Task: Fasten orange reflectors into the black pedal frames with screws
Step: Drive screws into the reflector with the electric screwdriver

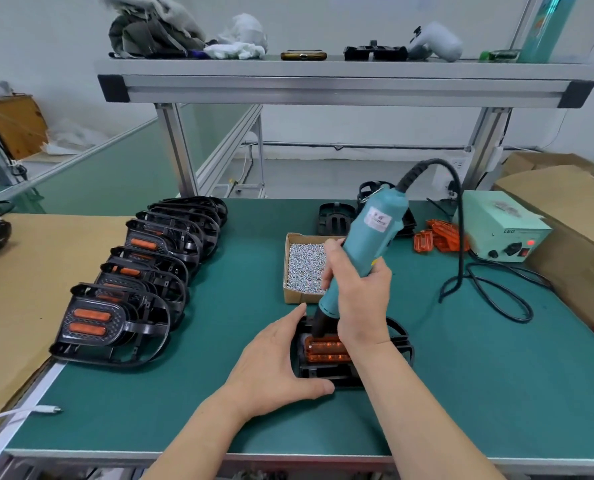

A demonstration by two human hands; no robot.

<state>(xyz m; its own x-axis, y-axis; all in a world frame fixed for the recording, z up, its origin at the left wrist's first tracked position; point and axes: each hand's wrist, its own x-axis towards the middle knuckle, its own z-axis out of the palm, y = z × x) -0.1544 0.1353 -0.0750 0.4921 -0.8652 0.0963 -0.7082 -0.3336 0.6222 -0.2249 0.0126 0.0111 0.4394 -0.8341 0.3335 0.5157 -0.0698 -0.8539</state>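
Fingers of the right hand (361, 303) wrap tight round the smooth teal electric screwdriver (368, 244). Its black nose bears on the ribbed orange reflector (326, 351) seated in the black pedal frame (401, 341), just nearside of the cardboard screw box (304, 263), while the left hand (274, 365) braces that frame with straight, spread fingers. Left of the box stands a row of glossy finished pedals (115, 323); right of it and behind lie loose reflectors (439, 237) and bare frames (335, 218), so the job seems well advanced but unfinished.
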